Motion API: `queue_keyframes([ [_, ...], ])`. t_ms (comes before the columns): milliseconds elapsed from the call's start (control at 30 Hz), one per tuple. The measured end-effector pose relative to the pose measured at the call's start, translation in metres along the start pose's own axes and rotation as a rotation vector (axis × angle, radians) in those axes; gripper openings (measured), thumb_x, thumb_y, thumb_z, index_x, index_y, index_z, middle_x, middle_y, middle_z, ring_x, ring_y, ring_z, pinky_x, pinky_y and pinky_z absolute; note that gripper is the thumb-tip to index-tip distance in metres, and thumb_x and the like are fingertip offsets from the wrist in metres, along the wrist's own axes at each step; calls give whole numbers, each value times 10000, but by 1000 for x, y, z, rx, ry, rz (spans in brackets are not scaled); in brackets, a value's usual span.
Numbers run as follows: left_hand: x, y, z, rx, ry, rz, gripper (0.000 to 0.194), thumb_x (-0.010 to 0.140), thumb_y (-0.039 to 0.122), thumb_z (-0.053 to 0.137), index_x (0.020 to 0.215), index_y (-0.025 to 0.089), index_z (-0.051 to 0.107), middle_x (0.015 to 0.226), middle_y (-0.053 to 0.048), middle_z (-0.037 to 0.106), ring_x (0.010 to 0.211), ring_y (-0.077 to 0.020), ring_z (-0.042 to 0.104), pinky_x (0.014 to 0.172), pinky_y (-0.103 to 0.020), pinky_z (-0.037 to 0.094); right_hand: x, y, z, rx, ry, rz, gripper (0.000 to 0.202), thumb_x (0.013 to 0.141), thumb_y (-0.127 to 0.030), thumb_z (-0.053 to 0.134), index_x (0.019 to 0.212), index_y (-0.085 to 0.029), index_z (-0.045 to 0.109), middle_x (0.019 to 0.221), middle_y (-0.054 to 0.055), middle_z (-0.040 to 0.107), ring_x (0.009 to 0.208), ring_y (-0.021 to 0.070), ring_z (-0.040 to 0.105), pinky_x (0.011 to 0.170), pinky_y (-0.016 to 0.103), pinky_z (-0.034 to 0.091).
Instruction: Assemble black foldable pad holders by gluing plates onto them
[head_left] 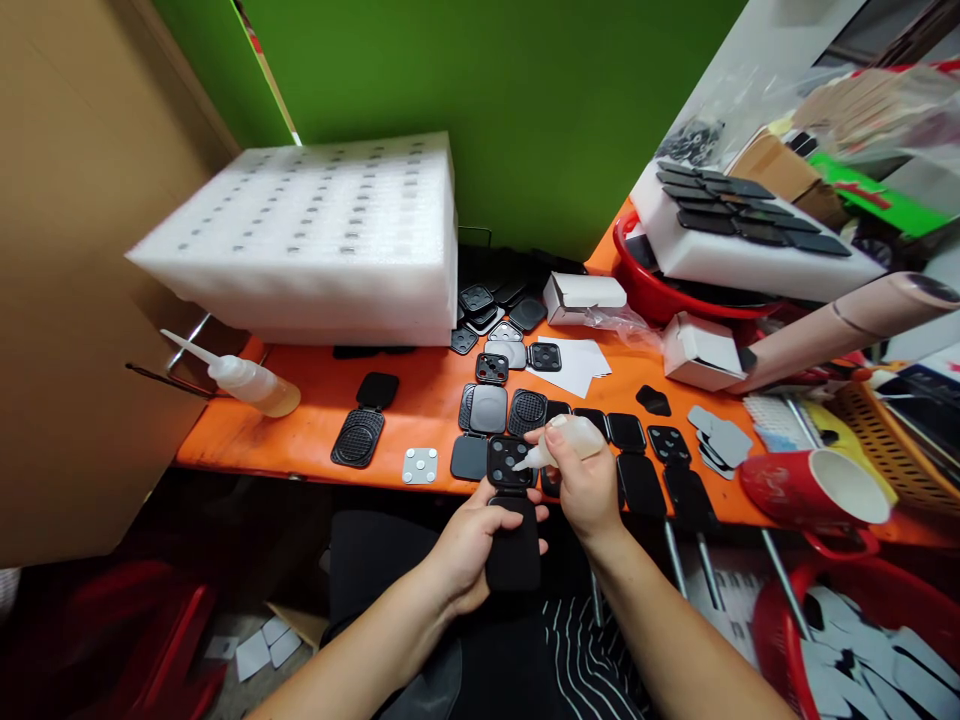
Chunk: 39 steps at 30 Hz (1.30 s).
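Note:
My left hand (469, 555) grips a black hinged case (514, 550), which lies opened out with its dotted panel facing up at the table's front edge. In my right hand (589, 490) is a white squeeze bottle (579, 438), tilted so that its narrow tip meets or hovers just over the dotted panel; I cannot tell if it touches. Left of the case lies a grey square plate (420, 466) with several round spots. Further left rests another opened black case (358, 438). More black cases (641, 484) lie in a row to the right, partly behind my right hand.
A big white foam block (300, 240) stands at the back left, near a leaning long-nozzle bottle (251, 384). On the right are a red mug (802, 487), loose grey plates (720, 440), a white box (701, 352) and a red basin (675, 295). A green wall (540, 120) rises behind.

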<state>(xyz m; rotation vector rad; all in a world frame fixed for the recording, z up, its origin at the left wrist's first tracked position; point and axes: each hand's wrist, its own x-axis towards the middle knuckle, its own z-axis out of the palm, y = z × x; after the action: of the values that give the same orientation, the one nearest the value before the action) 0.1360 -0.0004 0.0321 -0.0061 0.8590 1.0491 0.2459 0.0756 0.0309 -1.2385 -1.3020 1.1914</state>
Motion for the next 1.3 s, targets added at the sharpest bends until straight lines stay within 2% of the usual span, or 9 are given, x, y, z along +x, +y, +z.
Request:
queue_keyframes([
  [267,1,0,-3,6,-3,12,403,643,13,536,990,212,586,893,-42,638,942,-229,624,769,-384,532,-4,-2,2,-32,25,-19,239,767,-388,621,863,-172,588,744,52,700,524,135,566,434,240,422],
  [400,2,1,-4,31,9,26,356,651,18,536,955,193,597,928,-53,644,939,-228,624,731,-366,544,9,-1,-4,157,100,38,248,739,-394,650,800,-162,582,690,31,685,404,77,464,353,194,344],
  [533,0,4,-6,58,29,40,318,672,27,525,941,177,606,1007,-69,643,935,-219,623,730,-367,546,48,2,-31,590,186,324,170,795,-325,561,790,-155,557,679,35,662,419,69,483,356,163,390],
  [633,-3,6,-9,69,40,39,338,690,30,519,981,180,601,1033,-76,642,977,-226,610,746,-370,542,88,7,-61,736,188,547,133,835,-206,451,780,-141,553,714,60,652,459,69,523,401,151,469],
  [800,-10,8,-16,92,51,20,336,691,29,533,982,178,609,1042,-80,638,1025,-244,594,759,-379,541,151,21,-97,719,295,576,180,852,-171,456,673,-168,468,528,-47,516,330,22,388,286,77,368],
  [933,-14,5,-21,98,74,-2,322,695,33,543,972,178,615,1046,-76,636,1056,-250,579,786,-392,535,177,29,-104,693,365,582,207,868,-219,489,670,-175,443,530,-58,503,366,31,448,312,83,395],
  [1100,-15,8,-23,91,78,17,317,680,31,543,947,177,629,1026,-77,648,1043,-259,589,774,-392,533,180,28,-108,643,446,591,271,934,-219,324,712,-175,473,593,-14,562,420,57,513,349,120,441],
  [1200,-21,15,-28,83,110,59,305,661,42,576,927,175,642,990,-72,669,968,-242,623,754,-362,531,167,21,-111,600,479,554,293,931,-217,306,680,-182,453,532,-39,504,350,46,417,294,111,365],
  [1300,-31,25,-43,64,265,248,287,654,113,651,934,171,643,881,-49,701,797,-189,658,726,-293,515,134,17,-99,549,497,460,255,905,-252,366,674,-195,456,464,-83,401,311,42,295,271,112,271],
])
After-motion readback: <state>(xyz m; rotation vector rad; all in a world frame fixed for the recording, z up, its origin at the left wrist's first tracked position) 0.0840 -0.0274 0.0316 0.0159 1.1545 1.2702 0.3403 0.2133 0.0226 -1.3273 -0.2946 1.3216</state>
